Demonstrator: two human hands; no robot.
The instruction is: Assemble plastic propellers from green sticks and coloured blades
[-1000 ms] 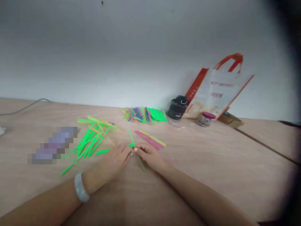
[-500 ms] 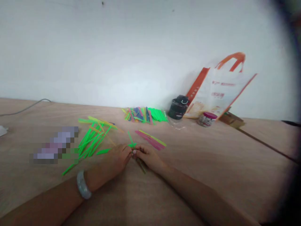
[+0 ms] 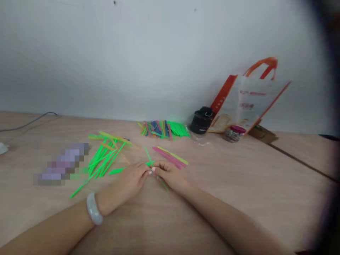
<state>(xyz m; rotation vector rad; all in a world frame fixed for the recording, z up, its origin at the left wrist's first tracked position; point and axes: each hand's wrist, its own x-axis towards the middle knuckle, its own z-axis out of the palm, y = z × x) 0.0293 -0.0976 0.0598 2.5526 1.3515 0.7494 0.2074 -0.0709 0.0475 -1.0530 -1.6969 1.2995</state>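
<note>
Where the counter (image 3: 26, 198) reaches its left side: a white object (image 3: 3, 148) lies at nine o'clock and a grey cable (image 3: 32, 121) between nine and ten, hours being read from the meeting fingertips.
Lilac object: a pixel-blurred shape (image 3: 63, 163), at nine.
Green pile: loose green strips (image 3: 98, 157), also towards nine, most pointing from seven to one; yellow strips (image 3: 114, 137) lie across their upper ends.
Broad green strip: its outer end (image 3: 117, 171) shows beside the left hand (image 3: 135, 177), long axis close to nine–three; the hand hides part of it.
Left hand: fingers bent, tips drawn together on the thin strip, coming in from eight; a pale bangle (image 3: 94, 209) circles the wrist.
Thin green strip: this slim length (image 3: 148, 155) runs from eleven to five, its upper end beyond both hands, its lower end emerging beside the right thumb; its middle is hidden by fingertips.
Coloured bundle: mixed strips (image 3: 159, 129), between twelve and one.
Right hand: this one (image 3: 170, 177) enters from four, thumb and fingers pinched closed on the thin strip.
Pink strips: a few (image 3: 170, 159) at two, a yellow one (image 3: 172, 155) alongside, slanting from ten to four.
Back right: black bottle (image 3: 202, 122) between one and two, carrier bag (image 3: 249, 99) at two, lidded jar (image 3: 234, 135) and brown box (image 3: 264, 135) between two and three.
</note>
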